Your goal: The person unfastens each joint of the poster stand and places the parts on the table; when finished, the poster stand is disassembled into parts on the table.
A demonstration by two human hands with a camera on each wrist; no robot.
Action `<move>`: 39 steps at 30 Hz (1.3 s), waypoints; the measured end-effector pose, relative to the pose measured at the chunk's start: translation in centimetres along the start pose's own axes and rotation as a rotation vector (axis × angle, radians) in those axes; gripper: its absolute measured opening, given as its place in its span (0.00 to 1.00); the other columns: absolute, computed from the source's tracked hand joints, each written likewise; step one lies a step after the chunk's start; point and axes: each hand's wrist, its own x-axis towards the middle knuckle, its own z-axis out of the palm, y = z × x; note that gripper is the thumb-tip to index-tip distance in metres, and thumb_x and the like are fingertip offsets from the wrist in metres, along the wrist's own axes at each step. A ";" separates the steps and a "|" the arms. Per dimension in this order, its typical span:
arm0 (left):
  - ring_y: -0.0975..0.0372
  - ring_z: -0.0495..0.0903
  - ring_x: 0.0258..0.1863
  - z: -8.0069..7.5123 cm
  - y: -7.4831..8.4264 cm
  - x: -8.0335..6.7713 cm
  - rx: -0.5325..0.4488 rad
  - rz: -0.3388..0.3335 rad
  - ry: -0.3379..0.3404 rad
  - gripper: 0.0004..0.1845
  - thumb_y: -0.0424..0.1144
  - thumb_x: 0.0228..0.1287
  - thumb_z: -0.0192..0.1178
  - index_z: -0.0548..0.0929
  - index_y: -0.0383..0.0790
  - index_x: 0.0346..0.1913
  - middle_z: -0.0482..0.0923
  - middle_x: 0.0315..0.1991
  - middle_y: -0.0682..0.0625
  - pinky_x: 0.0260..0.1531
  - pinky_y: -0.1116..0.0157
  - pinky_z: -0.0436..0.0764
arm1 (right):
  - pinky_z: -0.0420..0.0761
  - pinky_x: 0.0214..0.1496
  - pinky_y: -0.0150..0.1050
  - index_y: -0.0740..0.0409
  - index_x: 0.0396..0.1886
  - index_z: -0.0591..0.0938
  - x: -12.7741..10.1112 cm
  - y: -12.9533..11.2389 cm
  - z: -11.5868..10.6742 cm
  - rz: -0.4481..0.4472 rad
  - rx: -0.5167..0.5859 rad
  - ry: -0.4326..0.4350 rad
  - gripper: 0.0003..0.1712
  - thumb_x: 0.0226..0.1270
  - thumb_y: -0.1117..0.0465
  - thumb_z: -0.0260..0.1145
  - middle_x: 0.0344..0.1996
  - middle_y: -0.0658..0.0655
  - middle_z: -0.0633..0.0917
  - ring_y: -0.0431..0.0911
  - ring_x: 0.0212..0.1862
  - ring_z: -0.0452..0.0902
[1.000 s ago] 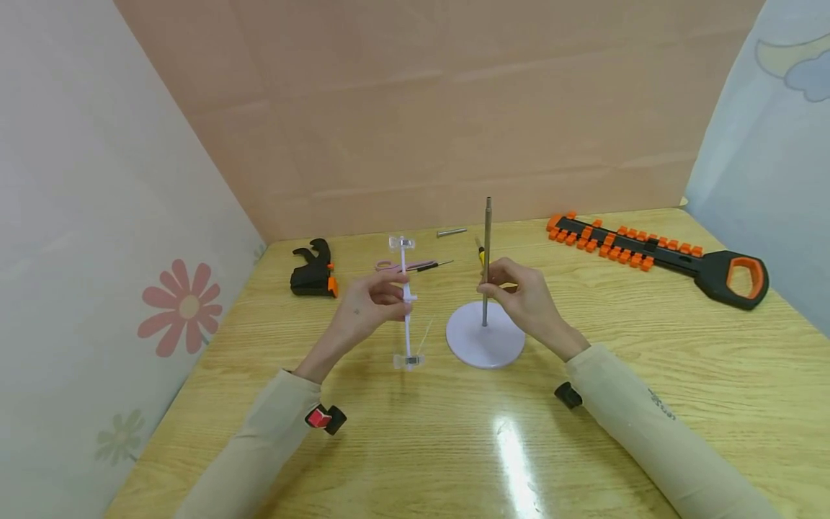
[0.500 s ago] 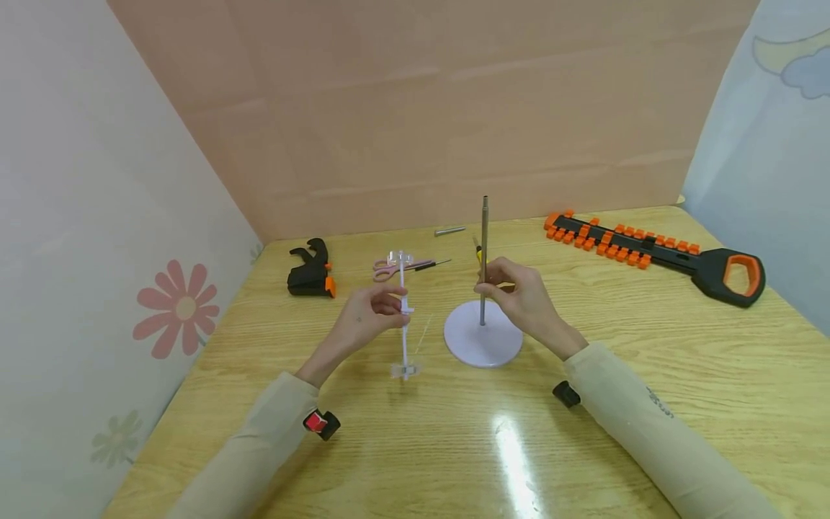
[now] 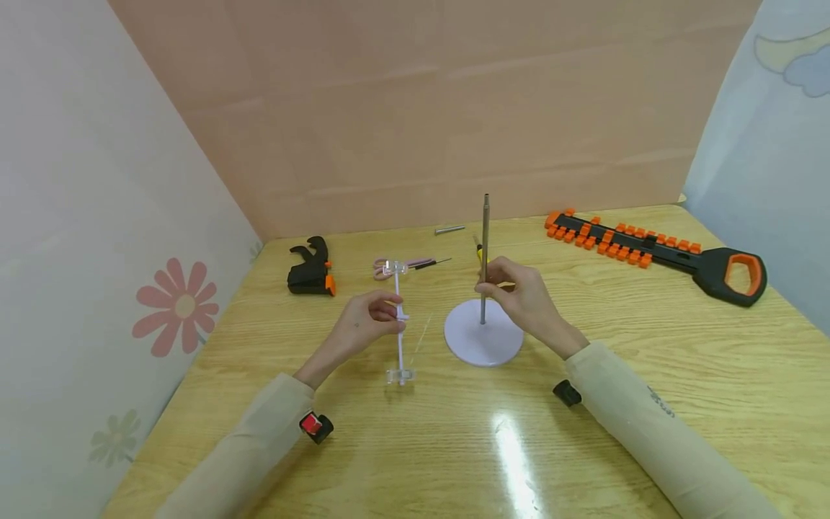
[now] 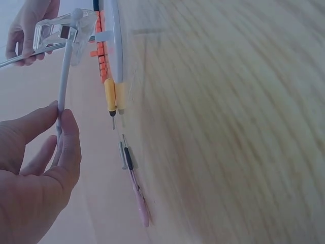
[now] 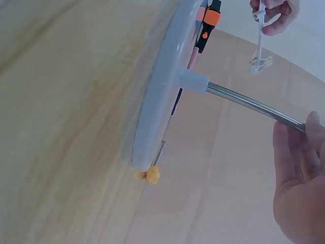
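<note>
Upright, clip rod [image 3: 398, 324] in left hand [image 3: 363, 323].

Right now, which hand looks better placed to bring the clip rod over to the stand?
The left hand, probably: it already pinches the white clip rod just beside the round base. The right hand is busy gripping the metal pole.

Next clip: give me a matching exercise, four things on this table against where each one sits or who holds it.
Things:
1. metal rod
2. white clip arm
3. black clamp
4. orange-and-black rack

Places:
A. far right of the table
B. pinched by the left hand
C. far left, near the wall
D. upright on the round white base, held by the right hand

Pairs: 1-D, 2-B, 3-C, 4-A
</note>
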 end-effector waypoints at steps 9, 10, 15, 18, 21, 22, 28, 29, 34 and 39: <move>0.58 0.80 0.37 0.2 -0.5 0.2 0.040 -0.005 -0.029 0.24 0.30 0.52 0.70 0.78 0.32 0.54 0.80 0.38 0.46 0.36 0.62 0.79 | 0.81 0.32 0.34 0.62 0.37 0.80 0.0 0.1 0.1 -0.010 0.014 -0.001 0.08 0.57 0.69 0.69 0.31 0.56 0.86 0.48 0.34 0.83; 0.58 0.80 0.37 0.3 -0.6 0.2 0.043 -0.014 -0.032 0.24 0.30 0.52 0.71 0.78 0.32 0.54 0.80 0.37 0.46 0.36 0.62 0.79 | 0.81 0.32 0.34 0.62 0.37 0.80 0.0 0.1 0.2 -0.012 0.013 -0.002 0.08 0.57 0.69 0.69 0.31 0.56 0.86 0.48 0.34 0.83; 0.57 0.81 0.38 0.6 -1.0 0.4 0.053 -0.038 -0.048 0.24 0.27 0.51 0.70 0.78 0.31 0.54 0.79 0.38 0.45 0.36 0.62 0.79 | 0.81 0.31 0.34 0.62 0.36 0.80 0.0 0.1 0.2 -0.017 0.007 0.000 0.08 0.57 0.69 0.69 0.31 0.56 0.86 0.47 0.33 0.83; 0.58 0.81 0.37 0.8 -1.2 0.5 0.070 -0.056 -0.047 0.24 0.27 0.50 0.71 0.79 0.32 0.53 0.79 0.38 0.45 0.36 0.63 0.79 | 0.82 0.32 0.34 0.62 0.36 0.80 0.0 0.1 0.2 -0.012 0.017 -0.002 0.08 0.57 0.70 0.69 0.31 0.56 0.86 0.47 0.33 0.83; 0.58 0.81 0.37 0.9 -1.4 0.6 0.089 -0.066 -0.053 0.23 0.27 0.50 0.71 0.79 0.32 0.52 0.80 0.37 0.46 0.35 0.64 0.79 | 0.82 0.32 0.34 0.63 0.36 0.80 0.0 0.0 0.2 -0.006 0.025 -0.008 0.08 0.57 0.70 0.69 0.31 0.57 0.86 0.47 0.33 0.83; 0.59 0.81 0.36 0.9 -1.5 0.6 0.096 -0.068 -0.058 0.23 0.28 0.50 0.71 0.80 0.32 0.51 0.80 0.37 0.46 0.35 0.64 0.79 | 0.82 0.32 0.34 0.63 0.36 0.80 0.0 0.0 0.2 -0.005 0.025 -0.009 0.08 0.57 0.70 0.69 0.31 0.56 0.85 0.47 0.33 0.83; 0.60 0.80 0.34 1.0 -1.6 0.5 0.132 -0.075 -0.098 0.22 0.28 0.50 0.71 0.80 0.32 0.51 0.80 0.35 0.47 0.34 0.64 0.78 | 0.82 0.32 0.34 0.62 0.36 0.80 0.1 0.1 0.1 -0.006 0.014 -0.009 0.08 0.57 0.69 0.69 0.31 0.56 0.86 0.47 0.33 0.83; 0.60 0.80 0.34 1.1 -1.6 0.5 0.138 -0.079 -0.105 0.22 0.28 0.50 0.71 0.80 0.32 0.50 0.80 0.35 0.47 0.34 0.64 0.78 | 0.81 0.32 0.34 0.62 0.36 0.80 0.1 0.1 0.1 -0.005 0.012 -0.009 0.08 0.57 0.69 0.69 0.31 0.56 0.86 0.47 0.34 0.83; 0.61 0.80 0.33 1.2 -1.8 0.5 0.163 -0.120 -0.160 0.20 0.29 0.51 0.70 0.80 0.33 0.49 0.80 0.35 0.48 0.32 0.65 0.78 | 0.82 0.32 0.34 0.62 0.37 0.80 0.0 0.1 0.0 0.007 0.012 -0.012 0.08 0.58 0.69 0.69 0.31 0.56 0.86 0.46 0.34 0.83; 0.61 0.79 0.33 1.0 -1.9 0.6 0.175 -0.136 -0.206 0.19 0.29 0.52 0.70 0.81 0.34 0.48 0.79 0.36 0.48 0.31 0.66 0.78 | 0.82 0.32 0.35 0.62 0.37 0.80 -0.1 0.1 0.0 0.013 0.011 -0.013 0.08 0.58 0.69 0.69 0.31 0.56 0.86 0.47 0.34 0.83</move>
